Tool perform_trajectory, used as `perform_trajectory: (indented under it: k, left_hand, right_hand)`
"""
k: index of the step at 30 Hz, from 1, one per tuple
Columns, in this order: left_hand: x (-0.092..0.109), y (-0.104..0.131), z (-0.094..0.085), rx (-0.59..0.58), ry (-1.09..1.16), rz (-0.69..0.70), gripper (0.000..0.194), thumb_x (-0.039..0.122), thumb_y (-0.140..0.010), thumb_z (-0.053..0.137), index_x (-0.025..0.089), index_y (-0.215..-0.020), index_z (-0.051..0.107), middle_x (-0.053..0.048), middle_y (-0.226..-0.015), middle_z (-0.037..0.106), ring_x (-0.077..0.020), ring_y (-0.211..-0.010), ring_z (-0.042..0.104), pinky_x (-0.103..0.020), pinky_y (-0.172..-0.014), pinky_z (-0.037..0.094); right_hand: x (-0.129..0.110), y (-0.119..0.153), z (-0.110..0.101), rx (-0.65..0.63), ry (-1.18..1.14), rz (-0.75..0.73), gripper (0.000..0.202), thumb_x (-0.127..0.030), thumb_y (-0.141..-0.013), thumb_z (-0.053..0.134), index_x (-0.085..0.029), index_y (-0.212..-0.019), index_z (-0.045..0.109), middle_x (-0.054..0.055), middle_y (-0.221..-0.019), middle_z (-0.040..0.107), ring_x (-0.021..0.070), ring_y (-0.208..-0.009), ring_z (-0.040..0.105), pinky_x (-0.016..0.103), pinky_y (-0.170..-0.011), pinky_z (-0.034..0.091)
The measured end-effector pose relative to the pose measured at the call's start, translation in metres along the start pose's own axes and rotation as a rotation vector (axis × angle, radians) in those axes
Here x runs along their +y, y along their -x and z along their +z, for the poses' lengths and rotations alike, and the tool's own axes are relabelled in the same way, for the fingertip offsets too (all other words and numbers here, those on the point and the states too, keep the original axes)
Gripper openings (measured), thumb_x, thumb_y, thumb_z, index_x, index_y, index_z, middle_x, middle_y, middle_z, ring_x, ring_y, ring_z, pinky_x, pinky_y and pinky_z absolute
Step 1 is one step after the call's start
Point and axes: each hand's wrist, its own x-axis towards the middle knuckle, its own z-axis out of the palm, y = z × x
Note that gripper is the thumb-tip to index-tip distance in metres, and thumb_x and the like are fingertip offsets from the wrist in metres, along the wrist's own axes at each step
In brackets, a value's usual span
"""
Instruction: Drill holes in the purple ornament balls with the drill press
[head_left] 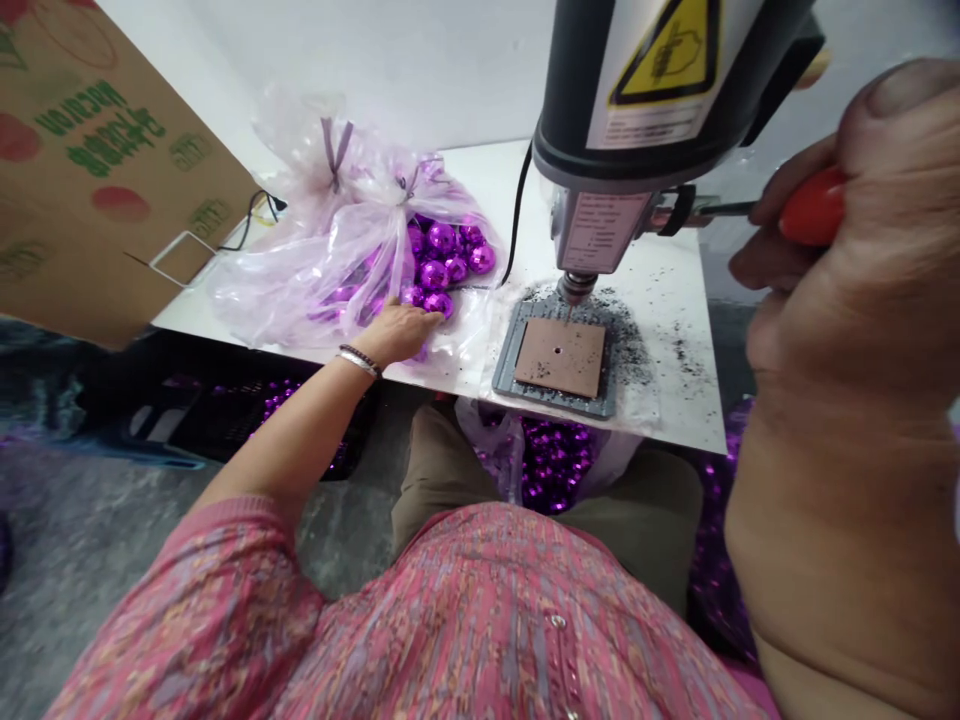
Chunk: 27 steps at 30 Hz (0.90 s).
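Nearest, my right hand [885, 260] is closed on the drill's red knob [814, 208]. Concrete-gray floor [195, 540] below; more purple balls [556, 465] bagged between the knees, under the surface's edge. White surface [675, 410]: brown plate [547, 368] on the gray base [506, 368], bit above, dark shavings [637, 340] scattered right. Left hand [401, 330] at shiny purple balls [435, 273], fingers low; I can't tell whether it grips one. Those balls sit in clear bags [289, 265], left of the drill [600, 225]. Cardboard box [112, 230] left, pale wall [450, 60] behind.
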Motion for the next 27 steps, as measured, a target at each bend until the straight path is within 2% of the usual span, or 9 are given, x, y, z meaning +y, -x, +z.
perform_trajectory:
  k: [4, 8, 11, 14, 17, 19, 21, 24, 27]
  left_hand:
    - [-0.018, 0.025, -0.010, -0.024, -0.003, -0.109, 0.040, 0.010, -0.098, 0.043, 0.015, -0.123, 0.073, -0.018, -0.102, 0.079, -0.0332, -0.096, 0.077, -0.048, -0.094, 0.054]
    - [-0.015, 0.033, -0.003, -0.124, 0.037, -0.181, 0.028, 0.022, -0.095, 0.059, 0.012, -0.117, 0.073, -0.020, -0.104, 0.080, -0.0369, -0.102, 0.078, -0.048, -0.095, 0.056]
    - [-0.011, 0.031, 0.010, -0.162, 0.047, -0.273, 0.036, 0.025, -0.093, 0.064, 0.010, -0.125, 0.070, -0.022, -0.115, 0.079, -0.0389, -0.110, 0.077, -0.048, -0.097, 0.057]
    - [-0.009, 0.030, 0.023, -0.063, 0.165, -0.323, 0.052, 0.030, -0.090, 0.070, 0.011, -0.138, 0.063, -0.022, -0.122, 0.078, -0.0389, -0.117, 0.074, -0.047, -0.101, 0.057]
    - [-0.004, 0.032, 0.031, 0.209, 0.451, -0.312, 0.066, 0.031, -0.083, 0.078, 0.015, -0.144, 0.059, -0.016, -0.126, 0.076, -0.0325, -0.115, 0.073, -0.043, -0.102, 0.057]
    - [0.005, 0.032, 0.034, 0.396, 0.676, -0.216, 0.071, 0.028, -0.077, 0.083, 0.018, -0.143, 0.059, -0.013, -0.130, 0.074, -0.0285, -0.115, 0.071, -0.040, -0.102, 0.057]
    - [0.018, 0.029, 0.034, 0.492, 0.885, -0.074, 0.073, 0.028, -0.072, 0.086, 0.020, -0.140, 0.061, -0.012, -0.135, 0.070, -0.0270, -0.117, 0.069, -0.040, -0.101, 0.058]
    - [0.045, 0.020, 0.032, 0.432, 1.224, 0.076, 0.076, 0.036, -0.069, 0.091, 0.022, -0.138, 0.062, -0.010, -0.132, 0.069, -0.0252, -0.115, 0.068, -0.037, -0.097, 0.058]
    - [0.074, 0.007, 0.031, 0.221, 1.637, 0.132, 0.070, 0.050, -0.072, 0.090, 0.020, -0.129, 0.065, -0.008, -0.113, 0.073, -0.0201, -0.097, 0.069, -0.031, -0.083, 0.057]
  right_hand:
    - [0.003, 0.000, -0.002, -0.018, 0.008, -0.020, 0.044, -0.059, -0.087, 0.067, -0.020, -0.069, 0.056, -0.002, -0.072, 0.054, 0.0044, -0.060, 0.047, 0.031, -0.058, 0.027]
    - [0.007, -0.002, -0.002, 0.023, 0.004, 0.001, 0.043, -0.061, -0.086, 0.068, -0.020, -0.074, 0.060, -0.001, -0.072, 0.053, 0.0057, -0.060, 0.048, 0.031, -0.059, 0.027]
    - [0.007, -0.001, -0.001, 0.019, 0.035, -0.015, 0.043, -0.062, -0.089, 0.064, -0.020, -0.078, 0.061, -0.002, -0.073, 0.054, 0.0054, -0.060, 0.048, 0.030, -0.060, 0.028]
    - [0.003, 0.000, -0.002, -0.001, 0.059, -0.039, 0.045, -0.060, -0.092, 0.060, -0.019, -0.074, 0.055, -0.002, -0.073, 0.052, 0.0048, -0.060, 0.048, 0.028, -0.060, 0.029]
    - [0.000, 0.001, -0.003, -0.023, 0.054, -0.056, 0.044, -0.055, -0.093, 0.062, -0.019, -0.071, 0.053, -0.002, -0.069, 0.050, 0.0044, -0.060, 0.049, 0.027, -0.061, 0.032]
    - [-0.001, 0.001, -0.002, -0.032, 0.035, -0.091, 0.042, -0.053, -0.094, 0.061, -0.018, -0.071, 0.053, -0.003, -0.067, 0.048, 0.0038, -0.058, 0.047, 0.026, -0.062, 0.034]
    - [-0.001, 0.001, -0.001, -0.041, 0.001, -0.128, 0.044, -0.053, -0.095, 0.059, -0.018, -0.070, 0.050, -0.003, -0.066, 0.047, 0.0034, -0.056, 0.045, 0.026, -0.063, 0.035]
    - [-0.001, 0.000, 0.001, -0.095, -0.074, -0.136, 0.045, -0.054, -0.094, 0.059, -0.019, -0.068, 0.045, -0.003, -0.065, 0.047, 0.0046, -0.057, 0.043, 0.027, -0.063, 0.034]
    - [-0.002, -0.002, 0.005, -0.139, -0.129, -0.120, 0.041, -0.050, -0.091, 0.058, -0.021, -0.067, 0.045, -0.001, -0.063, 0.046, 0.0067, -0.056, 0.041, 0.029, -0.063, 0.035]
